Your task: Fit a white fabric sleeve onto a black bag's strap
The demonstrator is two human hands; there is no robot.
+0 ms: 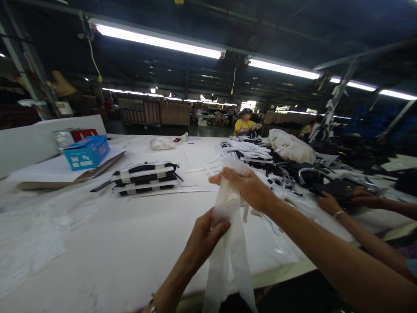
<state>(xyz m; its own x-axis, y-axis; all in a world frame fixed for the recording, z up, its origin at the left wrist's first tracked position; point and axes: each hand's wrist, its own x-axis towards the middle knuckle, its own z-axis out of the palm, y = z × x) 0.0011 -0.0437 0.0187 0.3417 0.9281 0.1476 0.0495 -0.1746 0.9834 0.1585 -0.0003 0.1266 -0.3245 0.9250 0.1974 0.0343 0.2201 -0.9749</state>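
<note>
Both hands grip a translucent white strip of thin, film-like material [224, 248] above the front edge of the table. My left hand [205, 234] pinches it at mid-length, thumb on top. Higher up, my right hand [241, 182] is closed round the folded upper end. Two loose tails hang down past the table edge. Beyond my left hand lies a stack of black bundles [146, 177] wrapped with pale bands. Beyond my right hand, white strips [244, 150] are heaped over black pieces.
On the left, a blue box [86, 153] rests on flat boards, with clear plastic sheeting [35, 230] in front. A filled plastic bag [291, 145] sits at the back right. A co-worker's hands [330, 203] handle a black item at the right; another person [245, 124] is behind the table.
</note>
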